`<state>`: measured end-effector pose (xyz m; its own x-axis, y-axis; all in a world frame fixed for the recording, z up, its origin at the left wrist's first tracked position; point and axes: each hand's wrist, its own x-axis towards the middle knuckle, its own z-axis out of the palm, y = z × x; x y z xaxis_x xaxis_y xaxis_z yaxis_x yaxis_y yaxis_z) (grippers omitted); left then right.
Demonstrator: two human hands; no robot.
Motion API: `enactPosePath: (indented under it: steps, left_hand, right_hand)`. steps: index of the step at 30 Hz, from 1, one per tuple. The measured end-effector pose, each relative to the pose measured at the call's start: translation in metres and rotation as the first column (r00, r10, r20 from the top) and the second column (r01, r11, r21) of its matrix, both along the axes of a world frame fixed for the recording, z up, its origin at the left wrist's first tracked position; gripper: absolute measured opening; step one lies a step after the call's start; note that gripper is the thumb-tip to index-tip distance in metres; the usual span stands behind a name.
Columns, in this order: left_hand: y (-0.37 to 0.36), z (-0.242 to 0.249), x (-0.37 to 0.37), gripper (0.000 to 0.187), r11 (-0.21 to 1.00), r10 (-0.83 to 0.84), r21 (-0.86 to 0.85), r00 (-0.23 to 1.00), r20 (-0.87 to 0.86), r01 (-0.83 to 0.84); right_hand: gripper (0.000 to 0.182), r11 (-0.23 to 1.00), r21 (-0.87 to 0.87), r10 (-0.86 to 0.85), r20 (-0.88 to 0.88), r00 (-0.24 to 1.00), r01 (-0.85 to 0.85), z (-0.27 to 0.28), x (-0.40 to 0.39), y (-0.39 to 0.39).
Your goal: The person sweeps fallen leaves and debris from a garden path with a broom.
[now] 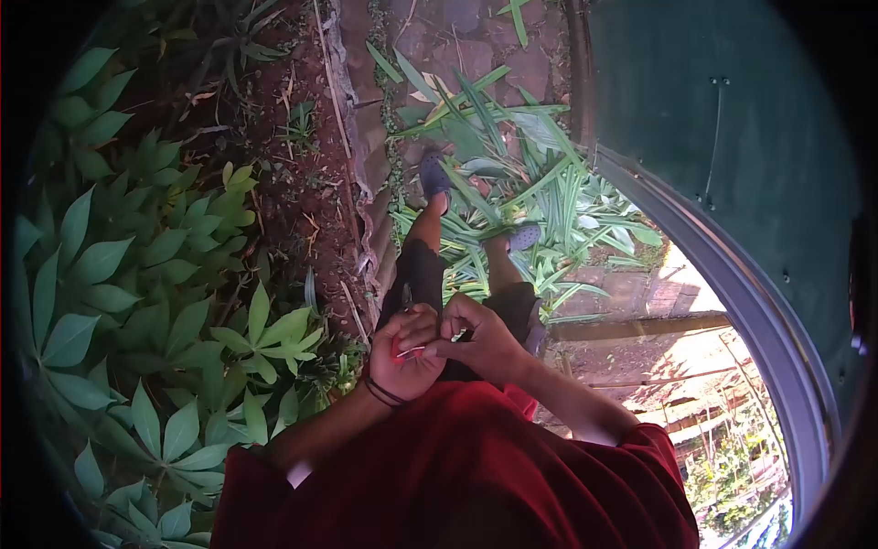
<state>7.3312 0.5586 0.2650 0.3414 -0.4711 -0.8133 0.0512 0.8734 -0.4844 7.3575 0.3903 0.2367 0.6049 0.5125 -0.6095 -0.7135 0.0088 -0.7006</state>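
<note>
My left hand [409, 352], with a dark band at its wrist, is closed around a small red-handled tool [397, 349]. A dark tip [406, 295] sticks out past its fingers, and the rest of the tool is hidden in the palm. A thin whitish strip [412, 350] crosses the red part. Close against it, my right hand [480, 340] is closed, thumb and forefinger pinched at the strip's end. Whether the right fingers hold the strip or only touch it is too small to tell. Both hands are in front of my red shirt [457, 467].
Long cut leaves [549, 210] lie heaped on the stone path [521, 69] around my feet in dark clogs [433, 174]. Leafy plants [174, 320] grow on the left, behind a corrugated edging [370, 165]. A dark green panel [732, 119] with a curved rim stands at right.
</note>
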Motion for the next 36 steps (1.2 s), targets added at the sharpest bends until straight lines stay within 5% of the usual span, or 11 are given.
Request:
enactPosePath:
  steps: [6, 9, 12, 14, 15, 17, 27, 29, 31, 33, 36]
  left_hand:
    - [-0.012, -0.099, -0.021, 0.006, 0.967, -0.256, 0.012, 0.967, 0.011, 0.256]
    - [-0.017, -0.171, -0.002, 0.009, 0.764, -0.633, 0.210, 0.772, 0.060, 0.611]
    - [-0.003, -0.241, -0.019, 0.008, 0.445, -0.864, 0.481, 0.503, 0.011, 0.755]
    - [0.015, -0.269, -0.037, 0.008, -0.404, -0.909, 0.656, -0.197, -0.368, 0.637]
    - [0.028, -0.279, -0.046, 0.008, -0.418, -0.903, 0.648, -0.212, -0.373, 0.637]
    - [0.057, -0.291, -0.065, 0.009, -0.760, -0.555, 0.649, -0.482, -0.679, -0.039]
    - [0.075, -0.305, -0.073, 0.019, -0.603, -0.347, 0.722, -0.703, -0.620, -0.339]
    - [0.074, -0.309, -0.069, 0.019, -0.577, -0.345, 0.735, -0.710, -0.614, -0.355]
    - [0.071, -0.310, -0.064, 0.018, -0.577, -0.380, 0.741, -0.691, -0.615, -0.343]
    - [0.072, -0.308, -0.065, 0.019, -0.576, -0.387, 0.746, -0.693, -0.609, -0.334]
    - [0.068, -0.308, -0.060, 0.020, -0.561, -0.408, 0.767, -0.702, -0.584, -0.311]
  right_hand:
    - [0.037, 0.980, 0.173, 0.120, -0.096, 0.988, -0.102, -0.117, -0.035, -0.036]
    - [0.041, 0.968, 0.244, 0.078, -0.512, 0.856, 0.058, -0.231, -0.049, -0.063]
    - [0.048, 0.965, -0.043, -0.211, -0.708, 0.674, 0.257, -0.390, -0.081, -0.077]
    - [0.066, 0.918, -0.158, -0.361, -0.709, 0.605, 0.363, -0.500, -0.096, -0.078]
    - [0.069, 0.839, -0.142, -0.461, -0.699, 0.547, 0.526, -0.575, -0.122, -0.075]
    - [0.070, 0.662, -0.286, -0.610, -0.743, 0.276, 0.692, -0.634, -0.094, -0.053]
    - [0.048, 0.577, -0.617, -0.662, -0.737, -0.136, 0.535, -0.787, -0.066, 0.005]
    - [0.050, 0.541, -0.725, -0.762, -0.637, -0.116, 0.427, -0.849, -0.093, 0.012]
    - [0.048, 0.601, -0.655, -0.795, -0.550, 0.256, 0.458, -0.831, -0.103, 0.015]
    - [0.043, 0.496, -0.750, -0.815, -0.576, -0.065, 0.437, -0.789, -0.074, 0.016]
    - [0.026, 0.293, -0.795, -0.954, -0.210, 0.212, 0.531, -0.739, -0.080, 0.058]
